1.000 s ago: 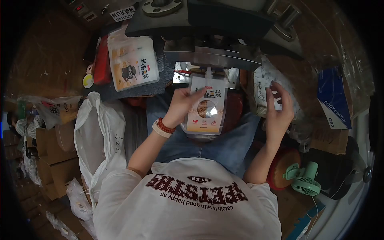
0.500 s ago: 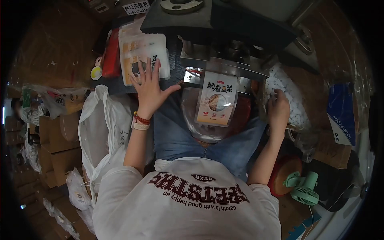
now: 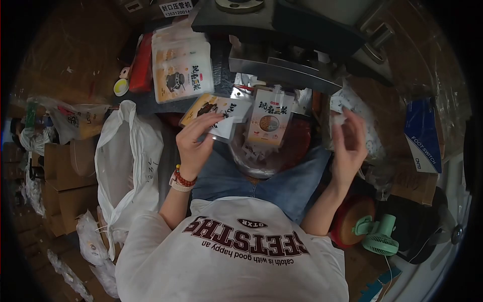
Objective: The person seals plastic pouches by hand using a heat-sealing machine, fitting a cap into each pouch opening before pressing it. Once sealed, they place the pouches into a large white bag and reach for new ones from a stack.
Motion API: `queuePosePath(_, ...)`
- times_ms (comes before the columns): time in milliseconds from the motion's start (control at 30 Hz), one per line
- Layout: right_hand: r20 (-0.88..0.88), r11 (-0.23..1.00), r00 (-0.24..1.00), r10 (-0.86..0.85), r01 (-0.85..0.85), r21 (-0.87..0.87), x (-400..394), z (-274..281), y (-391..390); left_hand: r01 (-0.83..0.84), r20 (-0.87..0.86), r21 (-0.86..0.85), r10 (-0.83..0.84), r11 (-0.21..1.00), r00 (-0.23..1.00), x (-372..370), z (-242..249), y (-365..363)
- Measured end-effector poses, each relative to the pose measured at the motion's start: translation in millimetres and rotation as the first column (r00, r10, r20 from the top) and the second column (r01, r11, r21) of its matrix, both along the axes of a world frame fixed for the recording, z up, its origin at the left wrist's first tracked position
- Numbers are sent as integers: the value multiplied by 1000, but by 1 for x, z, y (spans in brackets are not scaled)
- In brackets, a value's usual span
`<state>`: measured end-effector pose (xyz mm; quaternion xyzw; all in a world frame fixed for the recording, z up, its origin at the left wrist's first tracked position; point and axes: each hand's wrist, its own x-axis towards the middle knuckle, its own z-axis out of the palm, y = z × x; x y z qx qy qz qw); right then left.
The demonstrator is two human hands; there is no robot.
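My left hand (image 3: 197,138) is closed on a yellow and white printed pouch (image 3: 215,115), held tilted beside the stack of similar pouches (image 3: 182,75) on the dark surface. Another printed pouch (image 3: 269,118) hangs below the metal jaws of the machine (image 3: 287,70), above a round clear-and-red seat or bowl at my lap. My right hand (image 3: 349,138) is raised beside the bag of small white pieces (image 3: 365,121), thumb and fingers curled towards each other. A small whitish thing shows at its fingertips, too blurred to name.
A white sack (image 3: 126,171) stands at the left, near cardboard boxes (image 3: 70,176). A red item (image 3: 141,63) lies beside the pouch stack. At the right are a blue foot switch box (image 3: 423,133) and a green fan (image 3: 381,239).
My left hand has come off the stack towards me with a pouch in it. My right hand has lifted slightly from the bag of white pieces. The hanging pouch sits slightly higher in view.
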<state>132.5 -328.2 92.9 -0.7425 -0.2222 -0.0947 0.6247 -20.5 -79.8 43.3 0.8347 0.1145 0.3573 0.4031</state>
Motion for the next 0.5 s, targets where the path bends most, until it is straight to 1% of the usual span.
queuePosePath(33,-4,983,991,136,-135,126,-18,4,15,54,36,68,-56,996,998,3,3,-6)
queuePosePath(67,10,932,963,268,-262,249,-33,6,29,84,49,73,-87,994,995,5,7,-12)
queuePosePath(100,104,930,936,335,-347,124,-38,2,38,92,51,73,-96,993,994,7,11,-17)
queuePosePath(133,187,909,892,411,-417,-12,-39,-4,43,128,46,127,-135,984,990,8,15,-20)
queuePosePath(167,193,910,892,409,-414,-12,-38,-6,44,160,42,182,-170,970,985,9,20,-22)
queuePosePath(200,306,892,841,447,-444,-85,-35,-6,46,157,52,188,-170,970,984,9,26,-23)
queuePosePath(233,411,872,772,485,-462,-160,-31,-5,48,210,35,221,-223,952,974,8,32,-23)
queuePosePath(267,377,865,782,497,-481,-142,-31,1,45,265,13,250,-277,931,961,9,35,-22)
queuePosePath(300,380,867,783,493,-478,-141,-27,1,43,310,59,237,-333,920,941,11,30,-20)
queuePosePath(333,291,831,783,550,-548,-96,-22,-2,40,316,59,238,-339,918,939,13,26,-21)
queuePosePath(367,201,791,770,605,-610,-42,-19,-4,37,375,-1,59,-376,925,927,16,23,-24)
queuePosePath(400,196,794,774,602,-607,-42,-19,-6,37,410,-54,-125,-419,903,906,19,18,-28)
queuePosePath(433,89,888,884,460,-455,-70,-19,-8,38,411,-57,-129,-421,902,905,24,9,-30)
queuePosePath(467,-12,949,955,295,-294,-115,-20,-10,41,335,-293,-287,-415,897,861,33,-5,-30)
queuePosePath(500,-11,948,955,298,-297,-114,-18,-10,43,217,-506,-413,-421,885,753,47,-16,-29)
